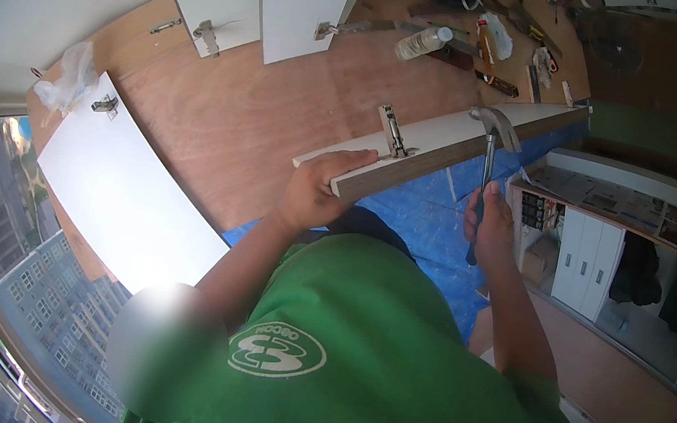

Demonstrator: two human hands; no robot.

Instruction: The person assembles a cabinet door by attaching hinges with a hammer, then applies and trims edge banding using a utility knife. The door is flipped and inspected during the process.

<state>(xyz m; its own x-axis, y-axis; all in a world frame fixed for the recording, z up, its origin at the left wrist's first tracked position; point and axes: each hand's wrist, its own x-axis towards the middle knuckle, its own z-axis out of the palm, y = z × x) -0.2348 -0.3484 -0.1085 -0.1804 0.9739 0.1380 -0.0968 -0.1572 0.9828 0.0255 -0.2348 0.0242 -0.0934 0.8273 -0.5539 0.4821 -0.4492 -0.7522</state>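
Note:
A long white panel with a brown wooden edge (pixel 418 169) lies in front of me, slanting up to the right. My left hand (pixel 321 181) grips its near left end, fingers over the white face and thumb side by the edge. Close to those fingers, a metal hinge (pixel 390 132) stands up from the panel. In my right hand (pixel 491 222) is a claw hammer (pixel 490 152), held upright by its dark handle. Its head is raised beside the panel's far right part; I cannot tell whether they touch.
Behind the panel spreads a wooden worktop (pixel 228 120). White door panels (pixel 307 2) with hinges are at its back, another white board (pixel 126 183) at left. A plastic bottle (pixel 423 43) and several tools lie at the back right. Blue sheeting (pixel 417 230) hangs below; a cabinet (pixel 588 260) stands right.

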